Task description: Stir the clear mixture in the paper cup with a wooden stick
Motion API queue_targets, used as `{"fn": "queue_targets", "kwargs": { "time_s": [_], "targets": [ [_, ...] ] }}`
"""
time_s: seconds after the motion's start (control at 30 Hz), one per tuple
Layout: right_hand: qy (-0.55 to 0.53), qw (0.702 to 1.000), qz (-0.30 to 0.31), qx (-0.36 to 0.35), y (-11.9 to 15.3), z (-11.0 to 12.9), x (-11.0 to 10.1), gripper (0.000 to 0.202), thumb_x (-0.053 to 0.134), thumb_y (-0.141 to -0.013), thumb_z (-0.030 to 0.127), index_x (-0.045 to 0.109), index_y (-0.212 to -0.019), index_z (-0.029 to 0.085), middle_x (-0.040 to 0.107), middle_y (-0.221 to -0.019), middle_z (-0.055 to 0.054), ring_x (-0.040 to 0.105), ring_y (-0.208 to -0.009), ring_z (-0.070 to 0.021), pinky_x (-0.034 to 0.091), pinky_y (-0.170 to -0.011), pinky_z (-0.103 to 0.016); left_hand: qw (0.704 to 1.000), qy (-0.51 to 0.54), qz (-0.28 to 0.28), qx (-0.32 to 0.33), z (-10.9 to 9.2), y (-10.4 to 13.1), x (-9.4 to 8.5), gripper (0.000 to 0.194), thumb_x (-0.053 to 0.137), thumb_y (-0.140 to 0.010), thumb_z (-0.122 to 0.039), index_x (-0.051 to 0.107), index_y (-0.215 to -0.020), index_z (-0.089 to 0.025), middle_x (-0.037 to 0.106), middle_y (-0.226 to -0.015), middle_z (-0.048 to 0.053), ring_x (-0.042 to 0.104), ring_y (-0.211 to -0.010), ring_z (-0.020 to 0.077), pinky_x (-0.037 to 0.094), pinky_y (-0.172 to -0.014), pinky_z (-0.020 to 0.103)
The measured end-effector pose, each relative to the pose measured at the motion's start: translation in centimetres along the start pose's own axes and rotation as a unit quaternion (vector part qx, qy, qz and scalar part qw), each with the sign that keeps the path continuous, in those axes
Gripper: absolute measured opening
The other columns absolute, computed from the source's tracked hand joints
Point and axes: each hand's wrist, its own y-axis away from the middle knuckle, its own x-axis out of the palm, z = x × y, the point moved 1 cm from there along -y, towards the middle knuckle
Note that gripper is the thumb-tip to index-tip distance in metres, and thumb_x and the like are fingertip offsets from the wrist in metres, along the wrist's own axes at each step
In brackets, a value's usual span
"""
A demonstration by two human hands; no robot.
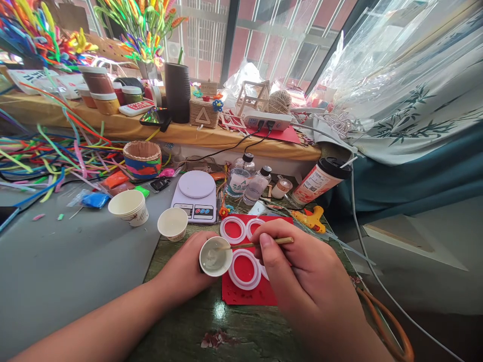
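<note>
My left hand point(183, 269) is closed around a small paper cup point(204, 266), tilted so that its inside shows. A clear, glossy liquid point(214, 259) lies in the cup. Between the thumb and fingers of my right hand point(302, 271) is a thin wooden stick point(284, 241), its far end dipped into the liquid. Beneath both hands lies a red sheet point(245, 297) bearing several whitish ring-shaped molds point(244, 286); my right hand hides part of them. Just beyond my left hand stands another paper cup point(172, 223).
A white kitchen scale point(196, 193) stands behind the cups, beside two clear bottles point(257, 186). Stacked paper cups point(130, 208) are at left. A yellow glue gun point(311, 219) and a lidded drink cup point(320, 178) are at right. A cable point(364, 241) runs down the right side.
</note>
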Motion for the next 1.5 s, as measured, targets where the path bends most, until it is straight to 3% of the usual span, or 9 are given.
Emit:
{"fn": "queue_targets", "kwargs": {
  "time_s": [0.27,0.4,0.53,0.6,0.77,0.87,1.5],
  "targets": [
    [-0.008,1.000,0.001,0.012,-0.04,-0.19,0.01,0.029,0.052,-0.113,0.021,0.069,-0.089,0.025,0.073,-0.077,0.003,0.068,-0.065,-0.0150,0.048,-0.060,-0.028,1.000,0.001,0.002,0.001,0.08,0.00,-0.03,0.033,0.084,-0.087,-0.024,0.073,-0.118,-0.026,0.080,-0.124,0.008,0.075,-0.112,0.0314,0.063,-0.100,0.045],
    [-0.005,1.000,-0.018,0.001,-0.01,-0.18,-0.13,0.023,0.054,-0.112,0.021,0.071,-0.096,0.025,0.079,-0.085,0.000,0.074,-0.073,-0.0178,0.051,-0.066,-0.030,1.000,-0.004,-0.003,0.003,0.26,-0.01,0.01,0.033,0.084,-0.087,-0.023,0.072,-0.118,-0.026,0.080,-0.123,0.007,0.075,-0.111,0.0307,0.063,-0.101,0.045],
    [0.020,0.999,-0.041,-0.005,-0.07,-0.17,-0.35,0.029,0.053,-0.110,0.019,0.066,-0.084,0.026,0.069,-0.067,0.002,0.064,-0.057,-0.0171,0.046,-0.059,-0.031,1.000,-0.003,-0.006,0.015,0.36,-0.01,0.08,0.032,0.085,-0.089,-0.027,0.073,-0.119,-0.026,0.081,-0.125,0.008,0.075,-0.111,0.0306,0.063,-0.101,0.044],
    [0.025,0.998,-0.053,-0.016,-0.12,-0.02,-0.42,0.027,0.054,-0.109,0.019,0.067,-0.086,0.026,0.071,-0.070,0.002,0.065,-0.059,-0.0176,0.046,-0.060,-0.032,1.000,-0.004,-0.006,0.016,0.34,-0.03,0.11,0.033,0.085,-0.089,-0.026,0.074,-0.119,-0.026,0.081,-0.124,0.008,0.075,-0.111,0.0307,0.063,-0.101,0.044],
    [0.008,0.999,0.018,-0.030,-0.26,0.40,-0.15,0.030,0.051,-0.109,0.016,0.066,-0.085,0.025,0.074,-0.074,0.001,0.071,-0.064,-0.0169,0.048,-0.058,-0.029,1.000,-0.005,-0.004,0.012,0.27,-0.12,0.16,0.028,0.086,-0.088,-0.025,0.074,-0.113,-0.026,0.080,-0.119,0.007,0.075,-0.108,0.0299,0.063,-0.101,0.044],
    [0.016,1.000,-0.007,-0.023,-0.29,0.36,-0.11,0.029,0.051,-0.110,0.018,0.065,-0.086,0.025,0.076,-0.078,0.001,0.073,-0.068,-0.0172,0.050,-0.062,-0.029,1.000,-0.004,-0.003,0.010,0.18,-0.09,0.13,0.029,0.085,-0.088,-0.023,0.073,-0.115,-0.025,0.080,-0.120,0.007,0.074,-0.108,0.0298,0.063,-0.099,0.044],
    [0.015,0.999,-0.010,-0.029,0.01,0.08,0.11,0.028,0.052,-0.111,0.017,0.062,-0.086,0.026,0.073,-0.077,0.004,0.072,-0.069,-0.0150,0.049,-0.063,-0.028,1.000,-0.002,0.000,0.012,0.06,-0.02,0.08,0.029,0.084,-0.087,-0.021,0.073,-0.115,-0.026,0.080,-0.117,0.005,0.075,-0.105,0.0286,0.062,-0.096,0.041]
  ]
}}
